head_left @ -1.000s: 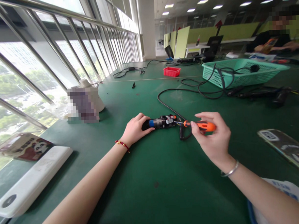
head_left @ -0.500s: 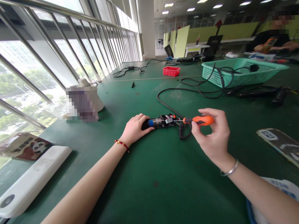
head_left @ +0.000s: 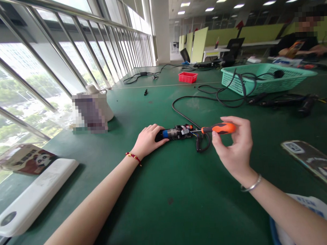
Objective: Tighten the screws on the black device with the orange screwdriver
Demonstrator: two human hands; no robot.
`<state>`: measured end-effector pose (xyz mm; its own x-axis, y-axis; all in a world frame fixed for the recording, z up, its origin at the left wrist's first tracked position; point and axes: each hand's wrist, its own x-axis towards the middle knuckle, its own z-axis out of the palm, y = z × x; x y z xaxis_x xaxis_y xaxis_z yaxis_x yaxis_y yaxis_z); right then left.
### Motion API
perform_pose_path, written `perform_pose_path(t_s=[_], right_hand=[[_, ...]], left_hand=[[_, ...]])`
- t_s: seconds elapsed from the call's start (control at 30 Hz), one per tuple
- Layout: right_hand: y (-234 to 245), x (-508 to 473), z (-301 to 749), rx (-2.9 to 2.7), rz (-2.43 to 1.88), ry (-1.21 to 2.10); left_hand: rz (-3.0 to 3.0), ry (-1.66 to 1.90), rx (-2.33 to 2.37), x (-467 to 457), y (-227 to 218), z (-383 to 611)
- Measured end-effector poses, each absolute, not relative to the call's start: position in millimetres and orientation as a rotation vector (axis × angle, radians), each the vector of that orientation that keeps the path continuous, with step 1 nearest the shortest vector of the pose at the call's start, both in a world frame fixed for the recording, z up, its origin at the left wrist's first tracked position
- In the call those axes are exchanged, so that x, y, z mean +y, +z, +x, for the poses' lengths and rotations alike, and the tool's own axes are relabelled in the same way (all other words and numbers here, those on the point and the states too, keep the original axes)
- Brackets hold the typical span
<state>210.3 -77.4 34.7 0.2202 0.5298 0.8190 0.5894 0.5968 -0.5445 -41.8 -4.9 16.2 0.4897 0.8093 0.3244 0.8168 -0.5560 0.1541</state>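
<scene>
My left hand [head_left: 148, 140] is closed around the dark end of an opened, motor-like power tool [head_left: 172, 133] lying on the green table. The tool's middle is silver and blue, and small coloured wires and a red part show at its right end. Between the fingertips of my right hand [head_left: 235, 143] is a screwdriver [head_left: 220, 128] with an orange and black handle. It points left, its thin shaft reaching the tool's wired end; what the tip touches is too small to make out. A black power cord [head_left: 188, 118] leads off from that end.
A turquoise basket [head_left: 269, 70] with cable stands at the back right, near a small red tray [head_left: 188, 77]. To the right lies a phone [head_left: 309, 160]. On the left are a white oblong device [head_left: 34, 198] and a whitish jug [head_left: 108, 108]. Another person sits far right.
The screwdriver's handle has tipped up slightly, and the fingers of my right hand have shifted a little to the right. My left hand and the tool stay in place.
</scene>
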Motion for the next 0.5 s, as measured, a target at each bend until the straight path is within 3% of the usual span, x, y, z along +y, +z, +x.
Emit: perform_pose_path(t_s=[0.5], right_hand=[[35.5,-78.0,212.3,-1.418,-1.128,-0.009]], left_hand=[[-2.701,-0.581,-1.474,-4.7,15.4,-41.2]])
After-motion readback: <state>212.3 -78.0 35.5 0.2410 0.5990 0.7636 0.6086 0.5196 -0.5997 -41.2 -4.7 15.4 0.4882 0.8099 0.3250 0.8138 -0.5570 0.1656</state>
